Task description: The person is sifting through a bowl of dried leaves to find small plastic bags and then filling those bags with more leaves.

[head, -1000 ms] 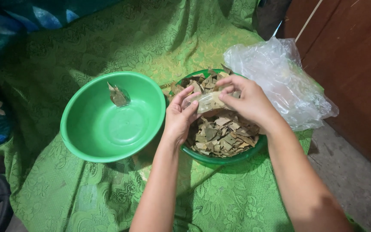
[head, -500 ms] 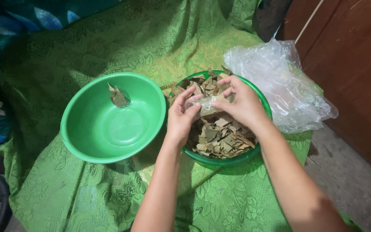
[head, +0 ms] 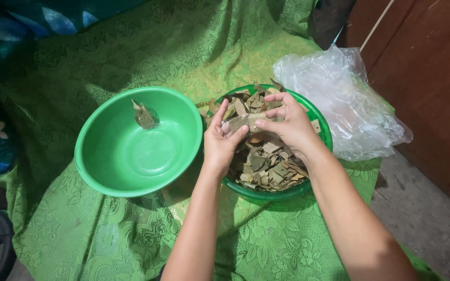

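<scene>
Pinching one pale leaf strip (head: 247,122) between them, both hands hover over the leaf bowl (head: 319,136). The left hand (head: 224,141) comes in from 6 o'clock, its grip pressed on the strip's left end with thumb and fingertips. The right hand (head: 287,125) reaches from 5 o'clock, its grip closed on the strip's right end, fingers curled over the top. The strip runs roughly level between the two grips, above the upper middle of the bowl.

That bowl is green and holds a heap of dried leaf pieces (head: 266,166), brown and olive, piled thickest toward 6 o'clock under the right wrist. At 9 o'clock from it, just beside and nearly touching its rim, sits a bigger green bowl (head: 105,161). A single folded leaf (head: 145,115) leans against the far inner wall of that bowl, at about 12 o'clock.

At 2 o'clock from the leaf bowl lies a crumpled clear bag (head: 345,99), touching the bowl's rim. Everything rests on a green lace cloth (head: 105,239). A brown wooden panel (head: 433,78) stands at 3 o'clock, with grey floor (head: 423,218) below it.
</scene>
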